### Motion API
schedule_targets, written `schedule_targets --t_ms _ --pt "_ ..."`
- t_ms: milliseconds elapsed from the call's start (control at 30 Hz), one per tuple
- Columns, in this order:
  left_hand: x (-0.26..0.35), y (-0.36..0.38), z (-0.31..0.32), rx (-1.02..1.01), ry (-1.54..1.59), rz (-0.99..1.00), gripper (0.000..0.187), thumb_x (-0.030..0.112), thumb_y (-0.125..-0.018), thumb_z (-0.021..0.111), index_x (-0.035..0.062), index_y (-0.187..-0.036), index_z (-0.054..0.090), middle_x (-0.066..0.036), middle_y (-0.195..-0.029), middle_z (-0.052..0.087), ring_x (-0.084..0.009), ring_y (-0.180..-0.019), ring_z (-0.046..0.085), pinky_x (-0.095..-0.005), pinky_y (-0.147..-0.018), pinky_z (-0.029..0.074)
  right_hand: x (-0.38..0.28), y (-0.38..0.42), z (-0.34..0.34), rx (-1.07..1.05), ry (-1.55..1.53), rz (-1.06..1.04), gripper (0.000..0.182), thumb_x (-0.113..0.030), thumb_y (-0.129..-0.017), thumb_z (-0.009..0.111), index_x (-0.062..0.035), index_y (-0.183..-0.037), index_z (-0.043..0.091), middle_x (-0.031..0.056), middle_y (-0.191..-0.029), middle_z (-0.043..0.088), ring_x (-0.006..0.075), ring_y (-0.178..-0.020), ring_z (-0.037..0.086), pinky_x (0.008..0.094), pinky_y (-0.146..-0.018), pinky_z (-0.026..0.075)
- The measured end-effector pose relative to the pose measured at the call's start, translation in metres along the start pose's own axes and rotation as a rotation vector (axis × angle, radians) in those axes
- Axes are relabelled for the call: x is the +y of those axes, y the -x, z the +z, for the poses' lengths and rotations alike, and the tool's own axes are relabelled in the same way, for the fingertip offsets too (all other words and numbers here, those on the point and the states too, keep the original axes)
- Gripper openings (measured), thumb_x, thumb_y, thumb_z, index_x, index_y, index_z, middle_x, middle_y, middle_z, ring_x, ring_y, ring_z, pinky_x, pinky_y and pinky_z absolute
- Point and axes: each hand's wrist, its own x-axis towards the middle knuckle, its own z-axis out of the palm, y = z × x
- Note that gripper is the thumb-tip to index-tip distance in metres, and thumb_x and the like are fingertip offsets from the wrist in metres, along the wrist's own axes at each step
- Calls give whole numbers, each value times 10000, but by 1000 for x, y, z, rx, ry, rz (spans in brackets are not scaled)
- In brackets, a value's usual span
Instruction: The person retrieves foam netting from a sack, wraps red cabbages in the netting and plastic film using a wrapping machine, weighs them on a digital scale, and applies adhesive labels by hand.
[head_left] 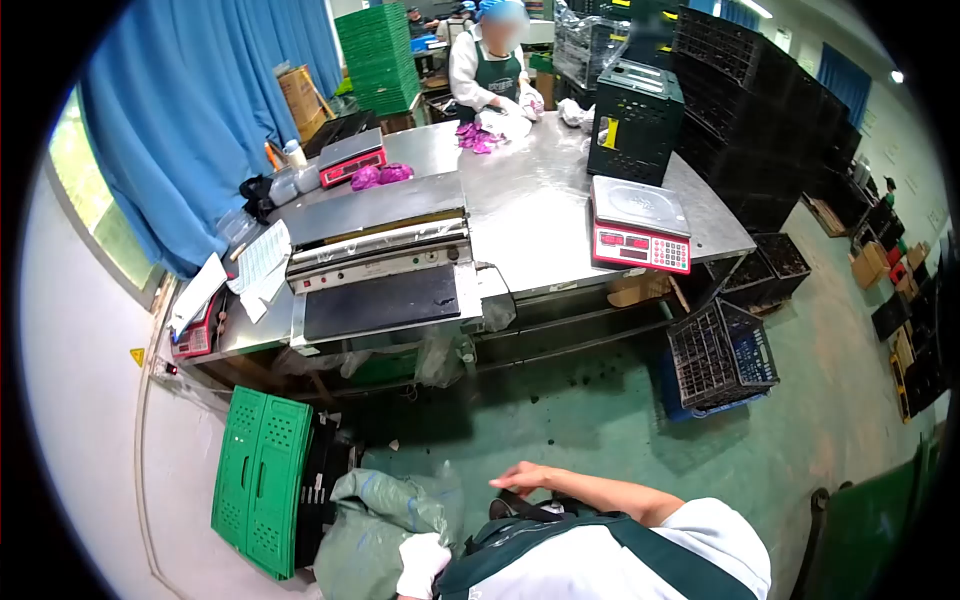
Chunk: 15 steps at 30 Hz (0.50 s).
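Note:
My left hand (423, 566), in a white glove, is low in the view against a bulky grey-green woven sack (378, 515); I cannot tell whether its fingers grip the sack. My right hand (520, 478) is bare and reaches out in front of my dark green apron (500, 570). Its fingers are stretched toward the left and hold nothing. Just below it, a dark shoe (503, 507) shows on the green floor. The sack slumps beside a stack of folded crates, the outer one a green crate (258, 470).
Ahead stands a steel table (540, 235) with a wrapping machine (385, 265), a red-based scale (640, 222) and a black crate (636, 122). Across it, a person (487, 75) in a blue cap handles purple cabbage (478, 137). Black crates (718, 355) sit on the floor at right.

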Motion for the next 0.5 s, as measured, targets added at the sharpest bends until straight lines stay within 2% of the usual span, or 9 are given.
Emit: schedule_targets --t_ms 67,167,233,267,300,367,433,467,500 --pt "6 2 -30 -7 -85 38 195 267 -591 549 94 -633 631 -145 -669 611 -326 -670 593 -415 -617 463 -25 -8 25 -52 -20 -1 951 -696 -668 542 -22 -1309 344 162 -1230 456 213 -906 584 290 -737 483" --pt "85 7 -63 -58 -33 125 181 230 -646 512 97 -649 635 -132 -661 614 -299 -626 603 -409 -544 449 -44 10 38 -116 22 85 985 -717 -646 542 -14 -1304 337 156 -1241 424 264 -994 522 383 -826 422" --pt "92 10 -57 79 85 372 167 223 -665 505 106 -609 610 -116 -618 594 -293 -573 582 -405 -507 429 -51 -6 71 53 124 74 944 -678 -649 576 13 -1260 375 168 -1210 451 276 -1056 477 416 -884 375" --pt "90 10 -37 167 145 485 159 236 -670 510 113 -621 597 -100 -602 579 -293 -550 562 -409 -495 419 -27 -29 66 -56 141 -57 883 -569 -652 632 41 -1239 381 192 -1231 442 295 -1134 427 406 -942 342" --pt "85 3 -9 89 197 495 215 289 -674 519 91 -676 604 -122 -658 600 -290 -613 585 -402 -524 432 -35 -13 65 -18 223 -79 769 -390 -652 677 54 -1217 404 202 -1197 479 288 -1116 456 370 -934 362" --pt "106 10 -54 -150 24 358 269 322 -685 515 67 -711 596 -150 -711 608 -302 -691 595 -402 -569 440 -40 5 54 25 170 -92 740 -360 -656 674 55 -1210 412 199 -1186 488 283 -1103 465 365 -927 367" --pt "97 15 -55 -142 132 264 337 377 -706 514 50 -716 594 -178 -748 608 -322 -739 594 -401 -607 450 -43 17 39 164 22 -118 685 -300 -663 669 56 -1195 428 192 -1164 506 274 -1078 484 355 -912 378" --pt "93 21 -67 -200 350 256 419 457 -718 525 47 -754 606 -183 -759 609 -352 -719 573 -392 -630 456 -40 23 34 234 -53 -126 657 -270 -666 666 57 -1188 435 189 -1153 515 270 -1065 494 350 -904 384" --pt "81 12 -64 -272 332 296 423 460 -743 570 53 -843 628 -129 -749 633 -276 -631 585 -332 -590 461 -35 27 30 305 -127 -129 631 -240 -670 663 58 -1181 443 186 -1142 524 265 -1053 503 345 -897 389"
